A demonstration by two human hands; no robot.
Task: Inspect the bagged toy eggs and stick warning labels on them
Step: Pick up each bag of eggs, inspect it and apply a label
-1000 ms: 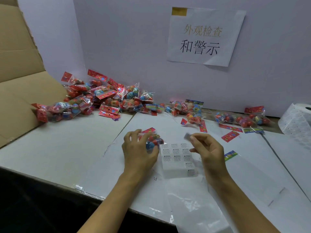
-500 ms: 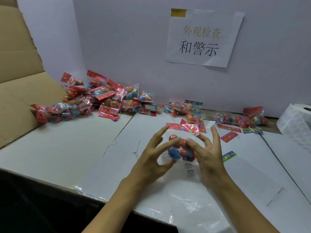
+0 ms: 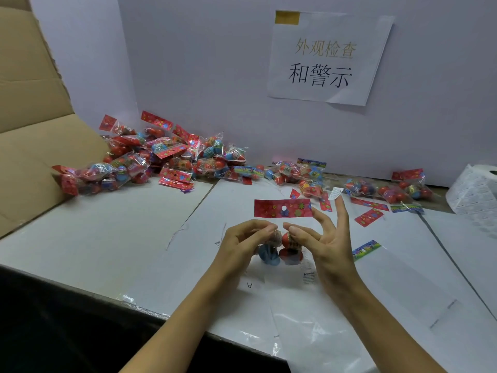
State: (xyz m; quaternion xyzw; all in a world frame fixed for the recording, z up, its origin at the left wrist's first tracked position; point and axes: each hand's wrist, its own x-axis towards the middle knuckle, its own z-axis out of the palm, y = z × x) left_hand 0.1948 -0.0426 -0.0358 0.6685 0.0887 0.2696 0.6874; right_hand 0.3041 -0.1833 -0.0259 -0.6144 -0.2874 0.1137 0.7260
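Observation:
A clear bag of toy eggs point(image 3: 269, 256) with a red flowered header card point(image 3: 282, 208) is held upright above the table between both hands. My left hand point(image 3: 242, 243) pinches the bag's left side with curled fingers. My right hand point(image 3: 330, 243) pinches the right side between thumb and forefinger. A small white warning label point(image 3: 335, 193) sticks to the tip of its raised middle finger. A label sheet point(image 3: 309, 275) lies on the table just beneath the bag.
A large pile of bagged eggs point(image 3: 166, 160) lies at the back left beside a cardboard box point(image 3: 32, 130). More bags point(image 3: 390, 189) and loose header cards sit at the back right. A roll of labels point(image 3: 473, 189) stands at the right edge. A paper sign point(image 3: 328, 57) hangs on the wall.
My left hand lifted the bag off the table and both hands now hold it upright. The label moved from my right hand's pinch to its raised middle fingertip.

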